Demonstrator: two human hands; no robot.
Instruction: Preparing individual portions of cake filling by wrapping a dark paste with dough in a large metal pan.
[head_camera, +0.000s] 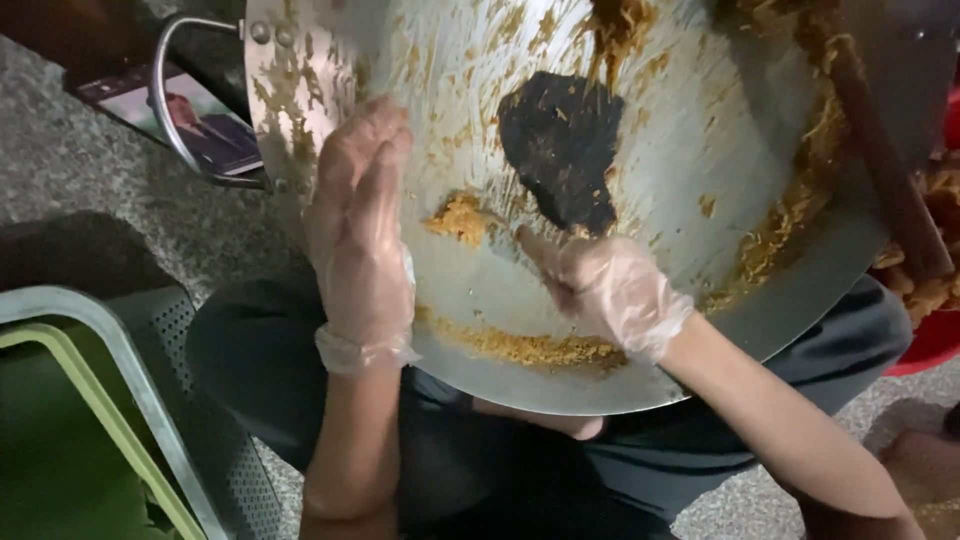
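- A green-and-grey metal frame (90, 400) stands at far left on the speckled stone floor (60, 170).
- A printed card (190, 120) showing a suited figure lies beside the wok's loop handle (175, 100).
- The gloved left hand (360, 240), grip flat with fingers together, presses the wok (680, 130) wall.
- The wok is tilted over the person's lap.
- The gloved right hand (605, 285), grip curled with its forefinger out, scrapes orange food residue (460, 215).
- A red basin (930, 340) sits at right.
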